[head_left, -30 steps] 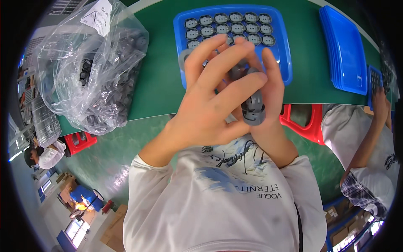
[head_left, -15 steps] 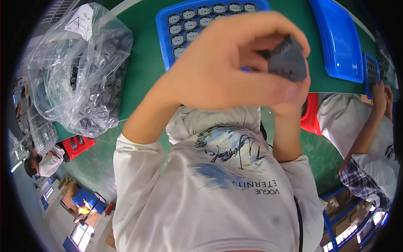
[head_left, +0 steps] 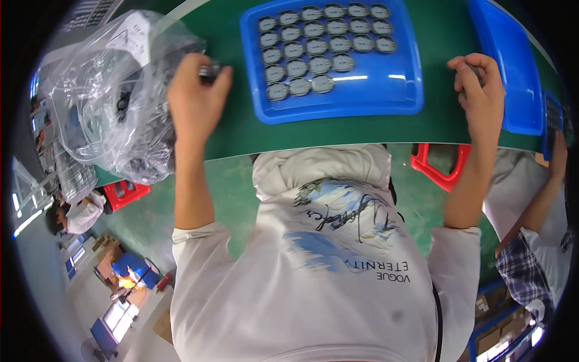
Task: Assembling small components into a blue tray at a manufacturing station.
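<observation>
At the left, beside the clear plastic bag [head_left: 96,114] of dark parts, my left hand [head_left: 194,99] is closed on a small dark plastic part [head_left: 209,72], which shows between thumb and forefinger. My right hand [head_left: 482,96] is over the table's right side, near the stacked blue trays, its fingers curled in. A bit of dark grey shows among those fingers, too little to name. Between the hands lies a blue tray [head_left: 374,108] with rows of rounded grey-and-black parts [head_left: 315,46]. The tray's front right portion shows bare blue bottom.
Blue trays [head_left: 512,72] are stacked at the right on the green table [head_left: 338,130]. Farther right, a co-worker's hand [head_left: 558,157] is by another filled tray [head_left: 551,117]. Red stools [head_left: 443,169] stand below the table edge.
My hands were together over the tray with a dark grey part. They have moved apart, the left toward the bag and the right toward the stacked trays, uncovering the tray.
</observation>
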A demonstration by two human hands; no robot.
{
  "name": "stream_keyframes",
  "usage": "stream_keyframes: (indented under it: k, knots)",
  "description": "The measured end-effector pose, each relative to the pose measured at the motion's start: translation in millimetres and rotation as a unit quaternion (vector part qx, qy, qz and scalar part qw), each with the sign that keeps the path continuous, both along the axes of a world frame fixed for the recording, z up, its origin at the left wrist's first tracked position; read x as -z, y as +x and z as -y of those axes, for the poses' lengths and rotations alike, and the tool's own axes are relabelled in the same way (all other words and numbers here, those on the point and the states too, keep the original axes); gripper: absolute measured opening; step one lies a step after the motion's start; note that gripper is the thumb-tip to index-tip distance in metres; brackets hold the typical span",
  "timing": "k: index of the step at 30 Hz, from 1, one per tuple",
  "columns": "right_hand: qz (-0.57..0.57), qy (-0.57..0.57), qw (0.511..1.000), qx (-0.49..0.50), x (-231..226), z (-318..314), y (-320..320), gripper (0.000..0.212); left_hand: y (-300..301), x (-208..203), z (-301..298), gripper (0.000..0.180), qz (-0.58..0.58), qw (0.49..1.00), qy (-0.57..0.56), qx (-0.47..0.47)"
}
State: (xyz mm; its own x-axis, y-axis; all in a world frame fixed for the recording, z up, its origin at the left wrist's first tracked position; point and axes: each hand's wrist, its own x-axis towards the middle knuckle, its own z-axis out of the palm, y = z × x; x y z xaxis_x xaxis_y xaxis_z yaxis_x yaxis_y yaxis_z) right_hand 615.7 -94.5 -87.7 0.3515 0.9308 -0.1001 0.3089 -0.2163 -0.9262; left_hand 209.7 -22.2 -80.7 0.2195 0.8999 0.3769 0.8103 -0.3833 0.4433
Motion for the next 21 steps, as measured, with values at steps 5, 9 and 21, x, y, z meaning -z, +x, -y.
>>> stream_keyframes:
  k: [5, 9, 21]
  knots:
    - [0.282, 0.101, 0.948, -0.107, 12.1, -23.2, 4.0, 0.018, -5.8, 22.1, 6.9, 0.025, -0.092, 0.988, 0.1, 0.072]
    - [0.413, 0.078, 0.898, -0.131, 6.9, -13.9, -5.7, 0.03, -17.2, 27.0, 7.3, 0.021, -0.154, 0.979, 0.08, 0.104]
    - [0.317, 0.081, 0.925, -0.192, -11.5, 14.8, 3.2, 0.039, -22.2, -4.9, 39.6, 0.047, -0.085, 0.986, -0.112, 0.088]
